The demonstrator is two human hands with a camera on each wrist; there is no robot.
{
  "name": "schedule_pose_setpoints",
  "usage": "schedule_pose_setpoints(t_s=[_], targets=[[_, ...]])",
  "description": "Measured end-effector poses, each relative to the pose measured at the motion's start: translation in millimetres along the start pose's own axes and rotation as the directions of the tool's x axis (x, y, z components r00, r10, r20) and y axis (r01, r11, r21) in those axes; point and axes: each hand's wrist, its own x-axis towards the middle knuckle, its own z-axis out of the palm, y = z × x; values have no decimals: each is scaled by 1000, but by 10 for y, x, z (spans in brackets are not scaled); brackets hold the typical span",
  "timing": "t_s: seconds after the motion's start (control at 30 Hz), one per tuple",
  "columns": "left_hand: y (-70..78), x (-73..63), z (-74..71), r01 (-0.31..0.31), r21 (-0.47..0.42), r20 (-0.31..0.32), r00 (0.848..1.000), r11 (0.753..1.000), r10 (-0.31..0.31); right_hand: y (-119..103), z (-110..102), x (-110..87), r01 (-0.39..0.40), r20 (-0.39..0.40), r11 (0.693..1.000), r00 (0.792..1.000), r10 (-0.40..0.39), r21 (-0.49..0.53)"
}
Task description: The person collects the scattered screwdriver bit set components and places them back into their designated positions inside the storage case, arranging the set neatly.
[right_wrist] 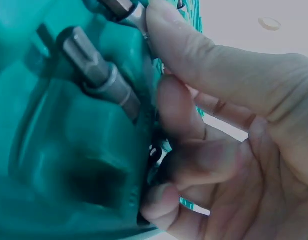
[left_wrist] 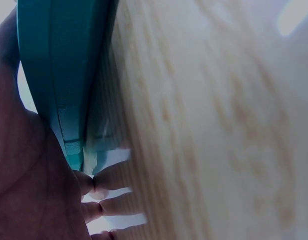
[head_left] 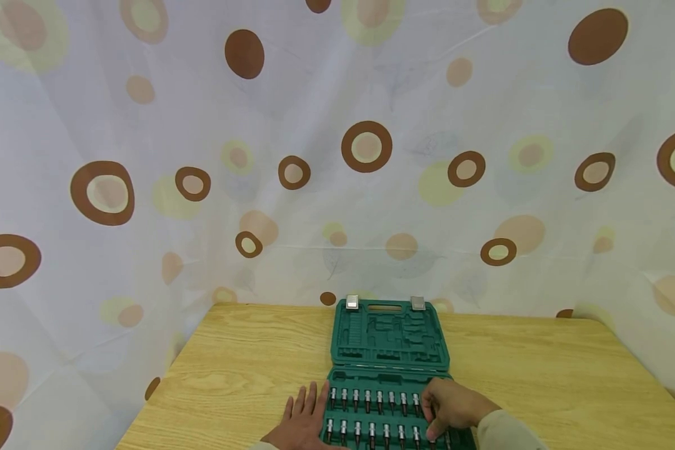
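Observation:
An opened green tool case (head_left: 390, 379) holds two rows of bit sockets (head_left: 368, 400), chrome at one end with dark tips. Along its left side lies my left hand (head_left: 304, 419), fingers straight and spread, thumb at the case's front left. In the left wrist view the palm is beside the case's side wall (left_wrist: 69, 60). Over the right end of the rows, my right hand (head_left: 452, 403) pinches a bit socket (right_wrist: 136, 17) between thumb and curled fingers; the fingers partly hide it. Another bit socket (right_wrist: 101, 72) sits in its slot close by.
The case's lid (head_left: 390, 334), with moulded recesses and two metal latches (head_left: 418, 304), leans back behind the rows. Under the case is a light wooden table (head_left: 247, 362). A patterned curtain (head_left: 315, 212) hangs behind and at both sides.

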Motion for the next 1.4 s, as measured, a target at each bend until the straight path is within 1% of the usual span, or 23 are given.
schedule_pose_setpoints(t_s=[0.07,0.17,0.33,0.53,0.7,0.8,1.07,1.3,1.4], targets=[[3,1,-1,3,3,3,1000,1000,-3,183,-28,81,-6,1,1000,1000,6,14],[7,18,0,12,16,6,1000,1000,-12,269,-46,124,-7,-4,1000,1000,7,-27],[7,46,6,25,35,12,1000,999,-26,251,-46,118,-6,-21,998,1000,5,-59],[7,45,2,26,25,14,1000,999,-27,249,-40,115,-4,-22,999,1000,3,-47],[8,9,0,9,1,1,1000,1000,-9,277,-41,127,-9,-25,999,1000,8,-53],[3,-2,3,-4,-6,-2,1000,1000,4,256,-42,120,-15,-29,998,999,13,-64],[-3,17,4,-2,7,-5,1000,1000,2,228,-39,103,-7,-31,999,999,5,-44],[8,9,-14,9,-38,10,1000,999,-8,261,-35,98,1,-29,1000,1000,-1,-24],[17,0,-21,16,-35,6,1000,999,-16,263,-31,97,-2,-34,1000,999,2,-26]])
